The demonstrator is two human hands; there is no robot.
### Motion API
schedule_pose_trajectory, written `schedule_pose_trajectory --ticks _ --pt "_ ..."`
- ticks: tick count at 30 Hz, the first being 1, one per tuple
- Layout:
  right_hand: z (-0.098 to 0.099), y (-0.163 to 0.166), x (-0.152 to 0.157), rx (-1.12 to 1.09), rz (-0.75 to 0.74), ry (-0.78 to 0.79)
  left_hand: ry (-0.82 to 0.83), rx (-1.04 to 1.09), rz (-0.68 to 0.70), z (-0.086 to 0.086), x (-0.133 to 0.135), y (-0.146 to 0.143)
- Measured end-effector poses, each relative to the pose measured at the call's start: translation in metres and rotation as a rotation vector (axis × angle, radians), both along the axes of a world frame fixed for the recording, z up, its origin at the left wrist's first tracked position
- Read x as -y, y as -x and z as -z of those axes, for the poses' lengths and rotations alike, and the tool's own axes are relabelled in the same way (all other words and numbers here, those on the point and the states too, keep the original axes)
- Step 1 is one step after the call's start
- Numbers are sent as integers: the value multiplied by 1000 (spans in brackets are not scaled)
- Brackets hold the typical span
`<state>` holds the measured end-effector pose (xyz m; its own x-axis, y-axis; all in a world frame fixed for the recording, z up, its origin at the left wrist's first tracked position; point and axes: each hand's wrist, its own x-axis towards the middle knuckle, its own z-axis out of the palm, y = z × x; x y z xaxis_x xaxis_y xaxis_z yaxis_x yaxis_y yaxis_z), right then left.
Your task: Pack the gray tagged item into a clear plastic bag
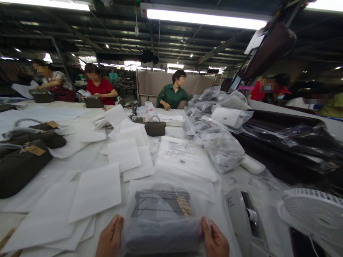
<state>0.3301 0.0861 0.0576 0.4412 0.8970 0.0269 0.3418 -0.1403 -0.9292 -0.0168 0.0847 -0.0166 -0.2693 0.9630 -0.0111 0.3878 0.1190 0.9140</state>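
At the near edge of the table lies a dark handbag in a translucent plastic bag (pixel 160 228), a brown tag (pixel 184 206) showing through the film. My left hand (pixel 110 236) pinches the left side of the plastic bag, fingers closed. On the opposite side my right hand (pixel 215 238) grips the plastic too, thumb up and fingers curled. Just beyond sits a stack of flat plastic bags (pixel 184 160) with a barcode label. White foam sheets (pixel 96 191) are spread to the left of my left hand.
Dark handbags (pixel 24 167) with tags stand at the left. Wrapped bags (pixel 222 146) are heaped at the back right. A tape dispenser (pixel 246 217) and a white fan (pixel 316 214) are at the right. Several people work beyond, one in a green shirt (pixel 173 95).
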Motion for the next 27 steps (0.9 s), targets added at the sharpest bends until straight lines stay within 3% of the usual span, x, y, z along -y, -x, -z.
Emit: schedule_pose_trajectory --ticks 4,11,20,27 --pt "14 -4 -2 3 91 75 -11 2 6 1 -3 -3" --pt "31 -11 2 14 88 181 -51 -12 102 -11 -4 5" --pt "37 -4 -6 -11 7 137 27 -184 112 23 -18 -3" --pt "34 -6 -9 -66 -72 82 26 -229 112 27 -23 3"
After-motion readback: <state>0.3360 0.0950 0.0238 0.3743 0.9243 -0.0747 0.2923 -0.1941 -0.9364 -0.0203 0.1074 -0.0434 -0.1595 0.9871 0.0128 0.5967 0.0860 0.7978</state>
